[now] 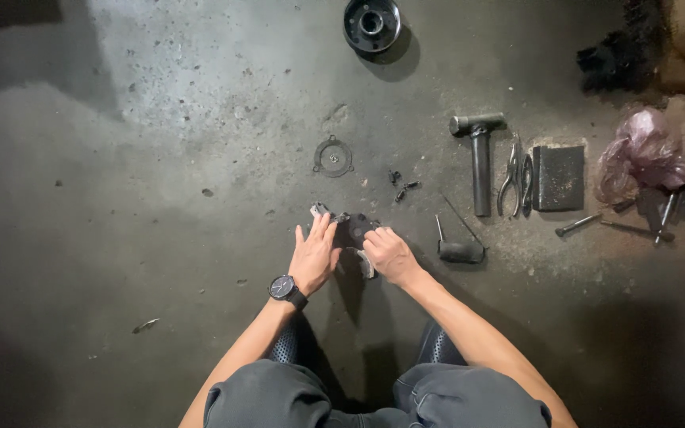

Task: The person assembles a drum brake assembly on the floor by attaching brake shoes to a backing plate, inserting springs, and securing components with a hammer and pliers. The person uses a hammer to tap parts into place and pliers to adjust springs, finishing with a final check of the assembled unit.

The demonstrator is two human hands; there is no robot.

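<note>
- As I look down at the concrete floor (pixel 160 158), my left hand (pixel 315 255) lies flat, fingers spread, touching a dark metal part (pixel 353 227).
- My right hand (pixel 388 254) is curled closed over that same part's right edge.
- The part sits on the floor just ahead of my knees.
- To the right lie a screwdriver (pixel 457 247), a hammer (pixel 479 158) and pliers (pixel 514 174).
- A thin metal ring (pixel 333 156) lies farther ahead.
</note>
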